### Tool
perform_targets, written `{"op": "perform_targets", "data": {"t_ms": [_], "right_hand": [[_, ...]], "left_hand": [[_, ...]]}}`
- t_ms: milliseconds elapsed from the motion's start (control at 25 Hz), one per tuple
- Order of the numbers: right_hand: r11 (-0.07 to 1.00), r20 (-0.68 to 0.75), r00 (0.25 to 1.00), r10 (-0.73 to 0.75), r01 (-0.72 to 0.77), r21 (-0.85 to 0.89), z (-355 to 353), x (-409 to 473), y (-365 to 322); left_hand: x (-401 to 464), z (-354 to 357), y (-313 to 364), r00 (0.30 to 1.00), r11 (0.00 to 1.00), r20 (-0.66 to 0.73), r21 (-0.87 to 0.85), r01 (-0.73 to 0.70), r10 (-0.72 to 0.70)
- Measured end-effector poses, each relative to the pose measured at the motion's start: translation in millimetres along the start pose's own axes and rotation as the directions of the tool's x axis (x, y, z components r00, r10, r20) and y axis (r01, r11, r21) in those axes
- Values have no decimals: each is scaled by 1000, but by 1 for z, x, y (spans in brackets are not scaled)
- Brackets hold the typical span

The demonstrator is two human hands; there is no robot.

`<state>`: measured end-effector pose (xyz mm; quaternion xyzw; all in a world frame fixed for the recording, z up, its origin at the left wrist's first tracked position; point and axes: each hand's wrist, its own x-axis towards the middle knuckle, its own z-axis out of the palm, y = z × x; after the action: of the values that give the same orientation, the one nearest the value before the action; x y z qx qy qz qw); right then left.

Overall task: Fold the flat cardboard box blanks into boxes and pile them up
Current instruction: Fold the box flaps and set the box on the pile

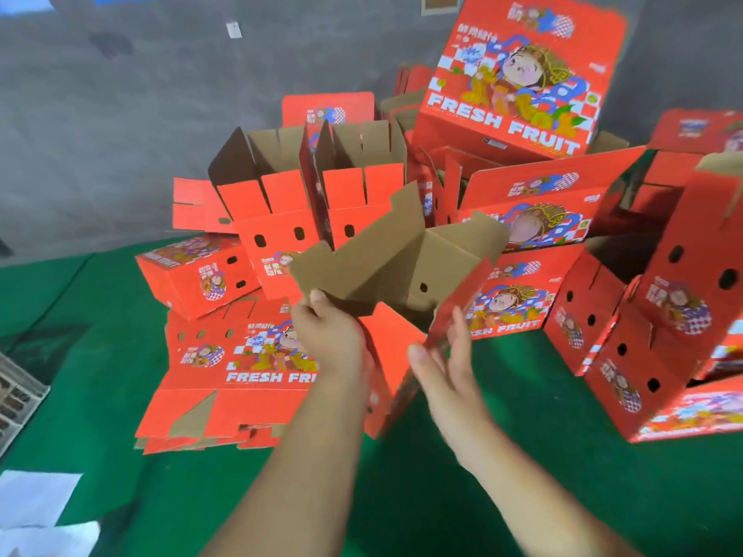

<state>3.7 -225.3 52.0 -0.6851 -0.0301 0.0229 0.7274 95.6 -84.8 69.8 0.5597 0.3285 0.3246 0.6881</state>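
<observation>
The task is judged to be somewhere in the middle. One half-folded box is held up in the centre, above the green surface, with its brown inside turned to the camera and its flaps still standing out at different angles, so this box is not yet closed. Its brown flap on the left is gripped by the left hand, whose fingers are curled over the flap's edge. The red side panel on the right is touched by the right hand; its fingers are seen straight and lightly spread, laid flat against the panel. Much work is already done: a heap of folded boxes is seen at the far side and on the right, some upright with open tops, some leaning or tipped over, so the pile is rather loose than tidy. Work is also left: a stack of flat blanks lies near on the left, just beside the left arm. How many blanks are in it cannot be told.
</observation>
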Motion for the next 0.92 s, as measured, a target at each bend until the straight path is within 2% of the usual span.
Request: {"op": "perform_targets", "data": {"t_ms": [80,160,280,360,440,480,520,560,600,640,680,760,800,920], "right_hand": [[996,-87,994,-65,60,-61,1,3,7],[989,-305,944,-128,101,-104,-16,15,7],[978,-523,829,-199,136,-156,-57,36,6],[972,-551,808,-211,116,-203,-79,48,11],[950,-500,828,-255,119,-287,-93,58,11],[938,-475,836,-275,126,-323,-99,64,9],[926,-458,839,-294,132,-353,-107,70,4],[919,-452,838,-305,134,-371,-116,76,-1],[917,-453,836,-309,136,-375,-126,81,-8],[915,-450,836,-314,141,-377,-135,85,-15],[913,-444,838,-317,142,-383,-144,88,-20],[914,-443,841,-309,134,-383,-160,92,-27],[918,-452,837,-308,138,-371,-167,94,-28],[935,-509,802,-313,167,-312,-185,99,-31]], "left_hand": [[-27,-4,-7,999,1000,45,-7,-28,29],[-61,-17,-13,973,992,197,26,-124,117],[-112,-49,-34,851,926,437,95,-366,292],[-132,-69,-48,749,848,554,136,-512,363],[-129,-78,-48,618,794,683,93,-601,388],[-118,-78,-46,601,788,703,93,-608,381],[-101,-75,-45,644,803,678,131,-582,356],[-78,-72,-42,730,827,607,203,-524,314],[-53,-69,-37,812,867,533,262,-424,236],[-29,-67,-33,851,904,507,286,-318,138],[-9,-67,-27,841,931,539,285,-230,43],[12,-72,-21,754,945,649,301,-125,-107],[17,-74,-21,728,948,674,300,-110,-129],[22,-84,-23,750,972,658,213,-102,-65]]}}
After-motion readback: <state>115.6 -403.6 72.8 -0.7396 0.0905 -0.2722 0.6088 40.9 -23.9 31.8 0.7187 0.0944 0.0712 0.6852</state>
